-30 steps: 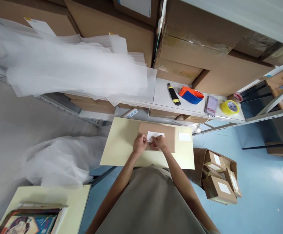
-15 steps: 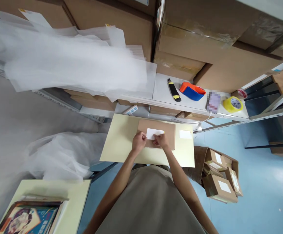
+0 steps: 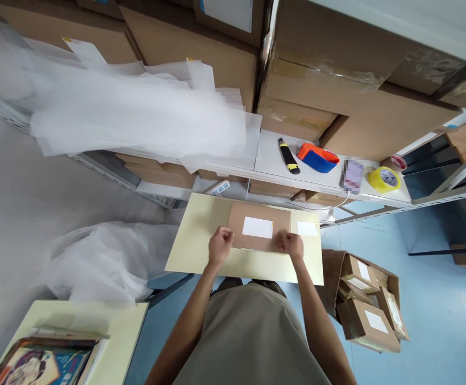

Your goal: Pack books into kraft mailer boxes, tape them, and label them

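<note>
A flat brown cardboard box (image 3: 257,244) lies on the pale yellow table (image 3: 196,230). On its top is a white label (image 3: 257,227) with a small yellow mark at the right end. My left hand (image 3: 221,245) is at the box's left edge, fingers curled together; anything inside them is hidden. Over the lower right corner of the box is my right hand (image 3: 292,245), its curled fingers smeared by motion. Neither hand touches the label. A second white label (image 3: 307,229) lies on the table just right of the box.
The shelf ahead holds white foam sheets (image 3: 145,117), a utility knife (image 3: 288,156), an orange and blue tape dispenser (image 3: 318,159), a phone (image 3: 352,176) and yellow tape (image 3: 384,179). An open carton (image 3: 333,272) of labelled boxes stands right; books (image 3: 40,363) lie lower left.
My hands have moved apart, away from the label, my right hand out to the box's right side. The label now lies uncovered on the box. The view has shifted slightly.
</note>
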Demonstrator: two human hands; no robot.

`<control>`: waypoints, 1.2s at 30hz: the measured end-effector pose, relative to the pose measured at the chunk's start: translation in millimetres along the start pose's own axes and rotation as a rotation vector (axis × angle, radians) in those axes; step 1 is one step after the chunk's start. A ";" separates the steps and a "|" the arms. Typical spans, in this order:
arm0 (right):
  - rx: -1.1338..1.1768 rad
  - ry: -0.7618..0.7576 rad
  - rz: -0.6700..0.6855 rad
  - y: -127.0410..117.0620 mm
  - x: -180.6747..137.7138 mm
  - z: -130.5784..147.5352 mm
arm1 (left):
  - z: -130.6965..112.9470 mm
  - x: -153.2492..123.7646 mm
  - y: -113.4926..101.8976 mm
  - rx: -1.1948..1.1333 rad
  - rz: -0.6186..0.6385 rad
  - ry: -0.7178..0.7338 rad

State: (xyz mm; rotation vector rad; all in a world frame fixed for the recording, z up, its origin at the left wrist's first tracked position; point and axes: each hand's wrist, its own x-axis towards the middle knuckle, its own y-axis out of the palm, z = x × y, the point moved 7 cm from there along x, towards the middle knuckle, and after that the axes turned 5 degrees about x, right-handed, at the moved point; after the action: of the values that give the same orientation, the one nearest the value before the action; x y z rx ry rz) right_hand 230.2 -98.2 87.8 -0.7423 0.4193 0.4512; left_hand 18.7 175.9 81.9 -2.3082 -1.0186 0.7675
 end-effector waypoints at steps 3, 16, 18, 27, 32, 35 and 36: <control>0.117 0.010 -0.240 -43.1 -23.0 -67.8 | 43.7 -9.3 -9.2 -0.109 -0.068 -0.125; 0.455 -0.190 -0.086 -6.8 -58.3 -73.4 | 47.5 -37.3 6.4 -0.300 0.085 -0.058; 0.479 -0.208 -0.137 -31.8 -69.9 -71.3 | 33.5 -47.1 -0.7 -0.365 0.089 -0.034; 0.378 -0.100 -0.258 -75.9 -103.8 -110.2 | 15.0 -100.6 18.7 -0.305 0.066 -0.073; 0.379 -0.195 -0.156 -67.9 -105.6 -116.0 | 12.6 -128.1 27.0 -0.191 -0.014 -0.062; 0.394 -0.197 -0.127 -87.7 -113.3 -133.8 | 0.6 -155.0 35.4 -0.168 -0.102 -0.071; 0.400 -0.204 -0.122 -99.7 -117.1 -142.7 | -5.6 -166.2 41.9 -0.169 -0.122 -0.074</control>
State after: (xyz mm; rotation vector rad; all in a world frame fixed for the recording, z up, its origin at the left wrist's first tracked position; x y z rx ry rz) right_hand 157.4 -294.0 107.4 -0.3273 0.2589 0.3106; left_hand -50.2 21.0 107.7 -2.3469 -1.2891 0.7476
